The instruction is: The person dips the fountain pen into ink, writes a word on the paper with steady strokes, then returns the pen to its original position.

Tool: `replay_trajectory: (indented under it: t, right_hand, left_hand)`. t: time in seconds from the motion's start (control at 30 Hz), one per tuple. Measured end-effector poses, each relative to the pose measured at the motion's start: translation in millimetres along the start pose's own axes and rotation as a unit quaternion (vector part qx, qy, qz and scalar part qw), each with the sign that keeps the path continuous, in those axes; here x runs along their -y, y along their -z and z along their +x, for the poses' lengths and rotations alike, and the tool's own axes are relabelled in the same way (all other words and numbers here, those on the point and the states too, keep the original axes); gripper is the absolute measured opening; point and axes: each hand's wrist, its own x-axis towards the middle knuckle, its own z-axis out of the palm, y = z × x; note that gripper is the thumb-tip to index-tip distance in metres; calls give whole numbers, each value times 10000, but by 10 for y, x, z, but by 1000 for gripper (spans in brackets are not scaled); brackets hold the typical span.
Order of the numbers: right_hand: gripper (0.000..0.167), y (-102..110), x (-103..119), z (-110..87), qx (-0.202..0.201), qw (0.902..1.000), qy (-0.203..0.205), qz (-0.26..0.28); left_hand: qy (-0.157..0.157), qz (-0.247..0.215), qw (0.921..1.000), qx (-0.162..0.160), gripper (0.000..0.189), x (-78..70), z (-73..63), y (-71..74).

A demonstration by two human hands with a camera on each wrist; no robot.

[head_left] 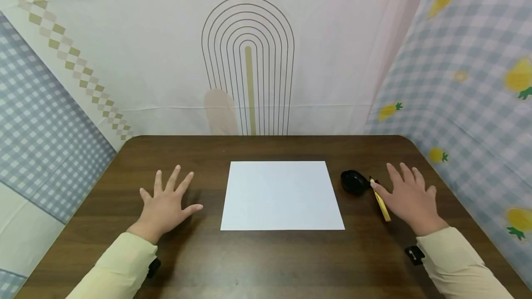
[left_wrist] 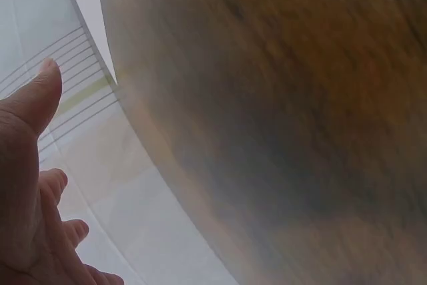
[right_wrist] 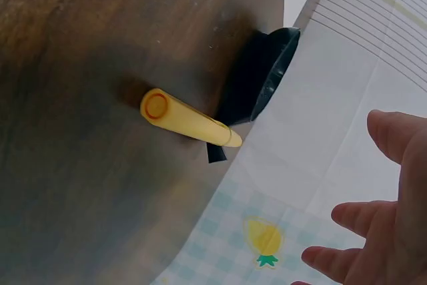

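My left hand (head_left: 166,204) hovers with spread fingers over the left part of the table and holds nothing; the left wrist view shows its thumb and fingertips at the edge. My right hand (head_left: 411,202) is also spread and empty, just right of a yellow pen (head_left: 381,204). In the head view its thumb overlaps the pen, but in the right wrist view the hand is apart from the pen (right_wrist: 190,119). A small black dish (head_left: 353,182) with a short handle lies beside the pen's dark tip. Between the hands lies a blank white sheet of paper (head_left: 282,195).
The brown wooden table (head_left: 257,262) has rounded far corners. Behind it hangs a white cloth (head_left: 332,59) printed with arches. Blue checked cloth (head_left: 469,119) with yellow fruit hangs along the right side, and more checked cloth (head_left: 50,119) hangs on the left.
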Motion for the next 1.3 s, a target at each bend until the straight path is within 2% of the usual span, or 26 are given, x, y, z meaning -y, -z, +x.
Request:
replay_trajectory:
  t: [0.47, 0.87, 1.3]
  right_hand:
    - [91, -64, -11, -9, 425, 9990, -102, -66]
    - [84, -136, -15, 4, 657, 9975, -166, 201]
    - [83, -162, -75, 44, 939, 9937, -366, 498]
  left_hand:
    - [-244, -85, 9996, 132, 86, -85, 45, -93]
    - [-538, -281, 9978, 261, 85, -220, 85, -152]
    - [-903, -375, 9935, 579, 81, -304, 134, -176]
